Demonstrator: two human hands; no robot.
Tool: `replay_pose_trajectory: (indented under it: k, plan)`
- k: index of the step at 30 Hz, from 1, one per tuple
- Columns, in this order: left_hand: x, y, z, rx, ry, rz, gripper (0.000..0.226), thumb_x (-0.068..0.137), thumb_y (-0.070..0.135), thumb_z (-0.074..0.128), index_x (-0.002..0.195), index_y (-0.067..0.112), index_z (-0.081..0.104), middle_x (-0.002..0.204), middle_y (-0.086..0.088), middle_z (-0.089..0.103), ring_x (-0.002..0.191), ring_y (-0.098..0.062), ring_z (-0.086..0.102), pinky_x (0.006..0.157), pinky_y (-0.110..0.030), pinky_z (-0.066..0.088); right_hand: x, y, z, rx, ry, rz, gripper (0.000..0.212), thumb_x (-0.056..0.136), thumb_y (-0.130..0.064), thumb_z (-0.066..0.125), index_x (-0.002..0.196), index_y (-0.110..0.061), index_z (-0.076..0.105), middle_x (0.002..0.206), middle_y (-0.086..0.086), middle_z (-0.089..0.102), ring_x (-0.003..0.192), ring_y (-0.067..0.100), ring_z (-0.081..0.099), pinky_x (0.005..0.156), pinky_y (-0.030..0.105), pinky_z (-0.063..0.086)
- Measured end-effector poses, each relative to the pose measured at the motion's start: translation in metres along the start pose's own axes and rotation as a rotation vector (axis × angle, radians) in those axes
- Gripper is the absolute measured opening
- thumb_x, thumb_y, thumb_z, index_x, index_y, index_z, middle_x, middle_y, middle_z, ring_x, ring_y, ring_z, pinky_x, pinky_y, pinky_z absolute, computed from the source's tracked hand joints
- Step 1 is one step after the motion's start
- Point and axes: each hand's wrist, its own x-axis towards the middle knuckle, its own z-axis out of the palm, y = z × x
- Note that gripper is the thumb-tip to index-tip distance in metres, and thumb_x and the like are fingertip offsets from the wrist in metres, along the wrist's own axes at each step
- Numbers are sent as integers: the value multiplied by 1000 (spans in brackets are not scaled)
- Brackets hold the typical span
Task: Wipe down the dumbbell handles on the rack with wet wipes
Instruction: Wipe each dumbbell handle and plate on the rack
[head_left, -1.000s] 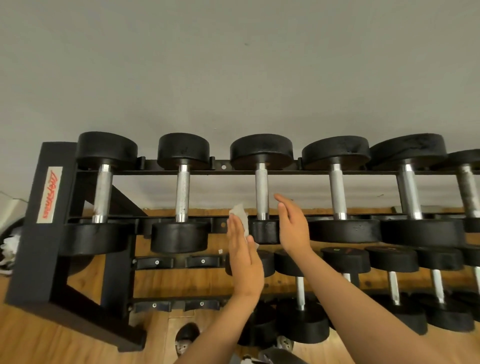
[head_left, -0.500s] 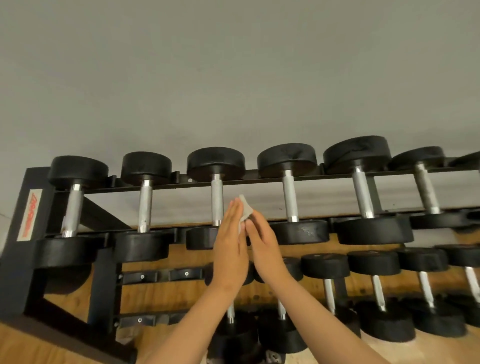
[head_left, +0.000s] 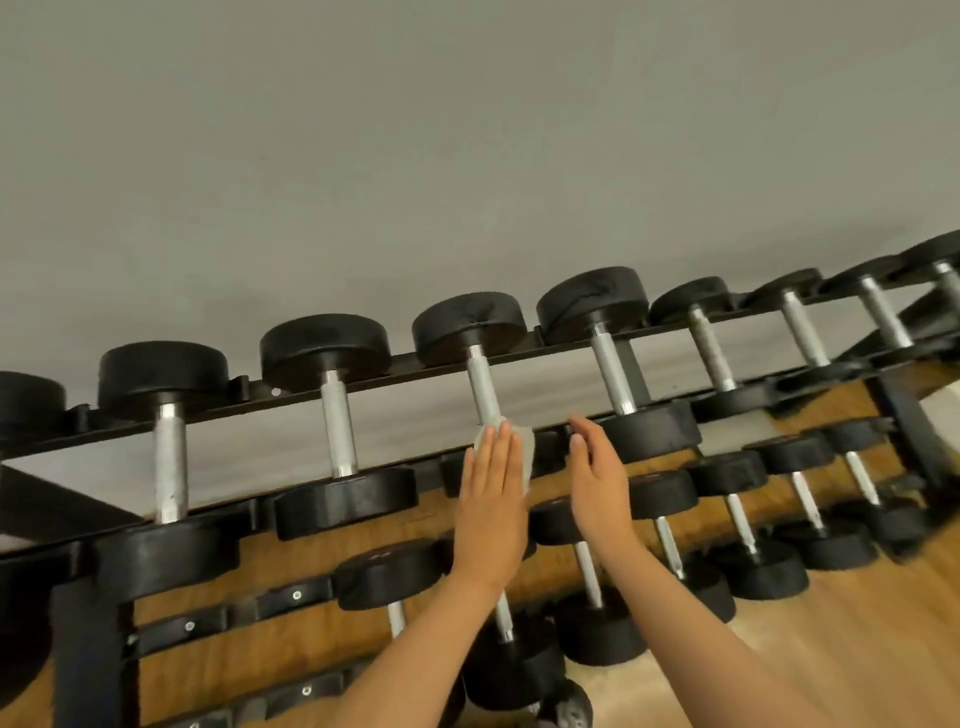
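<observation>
Though dumbbells crowd the rack, grey wall and wooden floor show.

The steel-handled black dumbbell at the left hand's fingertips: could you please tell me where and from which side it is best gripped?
Grip the knurled steel handle mid-length, from the front, above the white wipe under the left hand. It spans the open gap between the black rack rails; the round black heads look too wide.
</observation>
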Motion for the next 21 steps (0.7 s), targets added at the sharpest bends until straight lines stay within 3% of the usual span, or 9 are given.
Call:
replay_pose_trajectory:
  k: [5, 11, 15, 18, 21]
  plan:
    - [38, 13, -10, 125, 69, -42, 62, 97, 31, 47, 151, 12, 25, 159, -9, 27, 148, -24, 21, 119, -46, 21, 40, 1, 10, 1, -77, -24, 36, 105, -24, 38, 139, -19, 48, 140, -2, 52, 129, 5, 44, 108, 26, 35]
    - [8, 31, 14, 87, 102, -220, 66, 100, 24, 37, 157, 12, 5, 164, -11, 10, 152, -25, 9, 121, -45, 13, 66, 8, 27, -14, -246, -54, 36, 105, -26, 37, 138, -17, 49, 135, 0, 54, 120, 4, 45, 103, 24, 35]
    - [23, 25, 4, -130, 154, -420, 59, 104, 44, 3, 156, 17, 1, 165, -3, 1, 151, -10, -4, 123, -36, 0, 67, 14, 49, -119, -247, -72, 35, 103, -38, 37, 125, -21, 58, 115, -3, 64, 106, 11, 58, 94, 39, 50]
    - [26, 21, 0, -301, 194, -502, 62, 100, 51, 3, 154, 20, 0, 163, 5, -10, 149, -2, -12, 124, -33, -4, 66, 16, 49, -117, -206, -95, 32, 102, -36, 39, 119, -20, 59, 107, -4, 65, 100, 10, 59, 88, 34, 50]
    - [7, 30, 10, -269, 200, -446, 60, 104, 47, 6, 157, 21, -5, 165, 0, -7, 152, -13, -5, 124, -34, -2, 66, 16, 48, -115, -210, -93, 28, 102, -32, 40, 118, -20, 60, 108, -6, 64, 102, 9, 58, 85, 26, 45]
